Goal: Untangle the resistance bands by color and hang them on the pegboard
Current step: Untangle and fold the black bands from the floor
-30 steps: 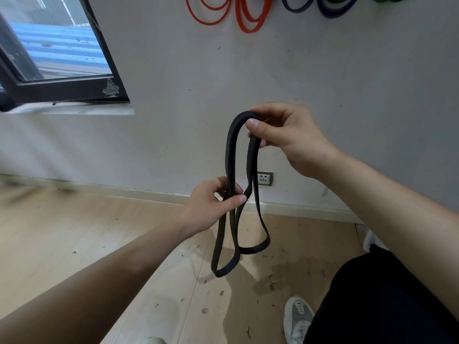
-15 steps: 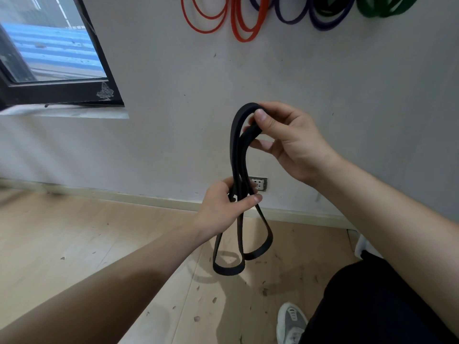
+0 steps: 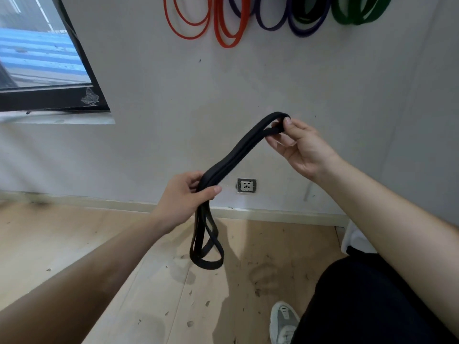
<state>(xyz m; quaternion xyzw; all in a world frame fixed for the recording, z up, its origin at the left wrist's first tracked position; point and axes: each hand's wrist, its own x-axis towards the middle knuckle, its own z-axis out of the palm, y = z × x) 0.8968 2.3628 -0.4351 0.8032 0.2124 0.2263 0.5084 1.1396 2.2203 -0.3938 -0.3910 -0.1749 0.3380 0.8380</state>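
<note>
Head view only. Wall w/ hung bands along top edge: orange bands (image 3: 218,23) at left, purple bands (image 3: 288,21) in middle, green bands (image 3: 357,13) at right, all draped in loops, tops cut off by frame so pegs/pegboard not visible. Looks like three colours sorted & hung already; a darker loop may sit among purple/green, can't confirm.

Black band (image 3: 236,152) off the wall, held in mid-air between both hands, over wooden floor (image 3: 74,244). Right hand (image 3: 300,147) raised, thumb & fingertips pinched shut on upper bend of band, remaining fingers loosely spread. Left hand (image 3: 185,197) lower, curled closed round band's doubled strands at mid-length, thumb across front. Strands run taut-ish & side by side between hands; below left hand, rest dangles in overlapping loops w/ a crossing near bottom, clear of floor. So prob. still some twist to work out, or more than one black band together; can't tell which.

Judged stage: late. Left to do: straighten black loops, separate if two, then lift to wall & hang beside the others. No other loose bands in frame.
</note>
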